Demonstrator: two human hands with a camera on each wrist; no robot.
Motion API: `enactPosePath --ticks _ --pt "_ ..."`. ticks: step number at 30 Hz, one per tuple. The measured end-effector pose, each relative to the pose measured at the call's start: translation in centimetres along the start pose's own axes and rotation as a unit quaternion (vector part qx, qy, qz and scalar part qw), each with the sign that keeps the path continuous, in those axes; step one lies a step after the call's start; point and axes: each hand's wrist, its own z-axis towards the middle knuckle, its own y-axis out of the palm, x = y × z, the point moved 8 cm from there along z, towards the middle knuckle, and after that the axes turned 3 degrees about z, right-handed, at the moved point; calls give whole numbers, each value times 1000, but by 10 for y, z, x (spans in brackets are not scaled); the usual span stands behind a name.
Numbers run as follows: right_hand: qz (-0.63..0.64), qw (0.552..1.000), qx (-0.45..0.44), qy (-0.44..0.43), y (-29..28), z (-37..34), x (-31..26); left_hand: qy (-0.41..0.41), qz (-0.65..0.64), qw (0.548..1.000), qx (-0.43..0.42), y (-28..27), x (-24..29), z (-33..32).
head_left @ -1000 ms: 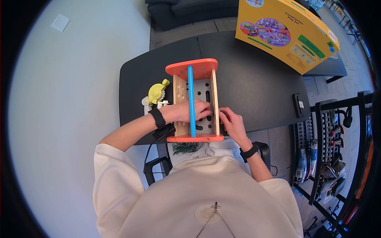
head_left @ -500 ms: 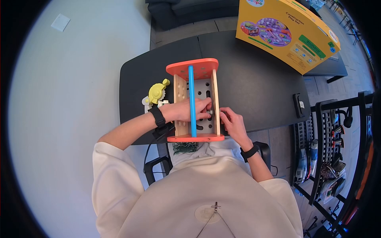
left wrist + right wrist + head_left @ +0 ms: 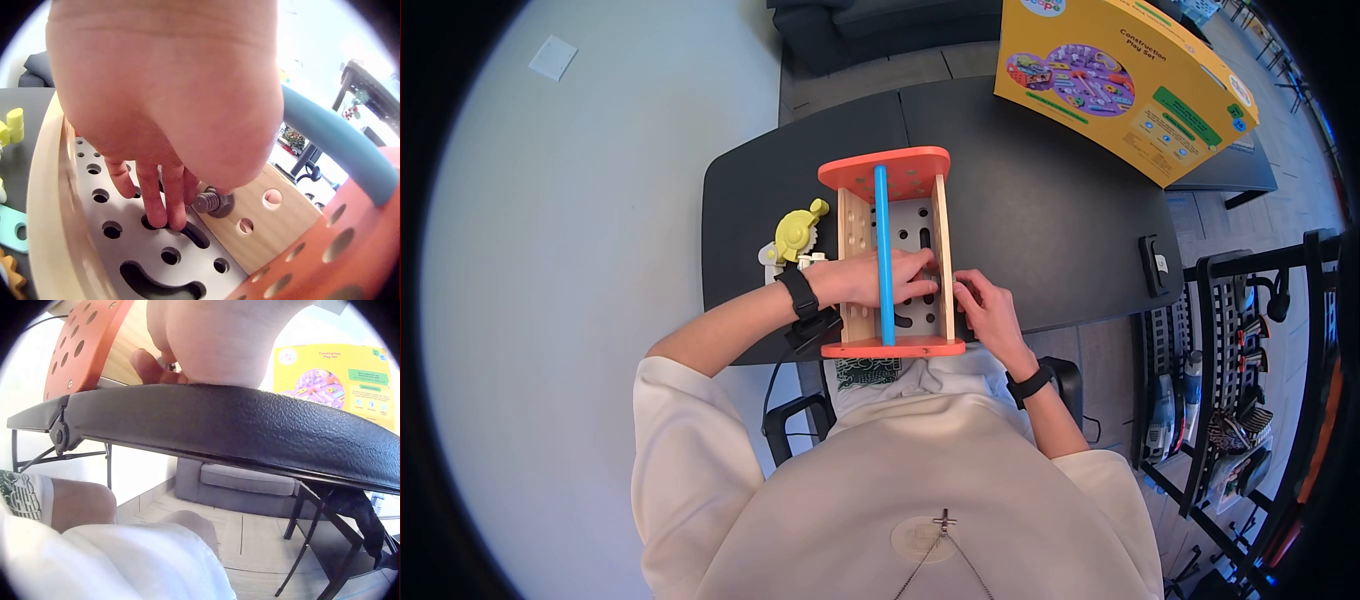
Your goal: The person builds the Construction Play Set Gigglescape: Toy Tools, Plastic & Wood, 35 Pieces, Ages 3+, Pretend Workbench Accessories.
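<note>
A toy toolbox with a wooden side panel (image 3: 943, 250), red ends (image 3: 890, 348) and a blue handle bar (image 3: 886, 250) stands before me. My left hand (image 3: 900, 278) reaches under the bar into it. Thumb and forefinger are at a grey nut (image 3: 223, 203) on the panel's inner face; the other fingers hang over the slotted grey base (image 3: 150, 250). A threaded bolt (image 3: 205, 202) sticks inward through the nut. Outside the same panel, my right hand (image 3: 990, 308) has curled fingers around the bolt's outer end (image 3: 170, 364), mostly hidden.
Left of the toolbox are a yellow toy saw (image 3: 796, 235) and small white pieces (image 3: 810, 260). A yellow play-set box (image 3: 1120, 95) stands at the table's back right. A black object (image 3: 1152, 265) lies near the right edge, with a black rack (image 3: 1200, 380) beyond.
My left thumb and forefinger shift slightly at the nut, which showed between them half a second ago and is now mostly covered in the head view. The right hand and toolbox stay nearly still.
</note>
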Motion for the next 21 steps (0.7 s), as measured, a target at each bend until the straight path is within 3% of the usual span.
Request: enactPosePath --ticks 4,7,10,21 --pt "2 1000 -6 25 0 -1 -3 46 40 998 -10 4 1 5" --pt "0 1000 3 -2 0 0 1 4 17 1000 -23 -1 5 -1" --pt "0 1000 4 -8 1 1 1 5 -9 1000 17 3 -2 3" --pt "2 1000 -3 6 2 1 3 40 28 999 21 5 0 7"
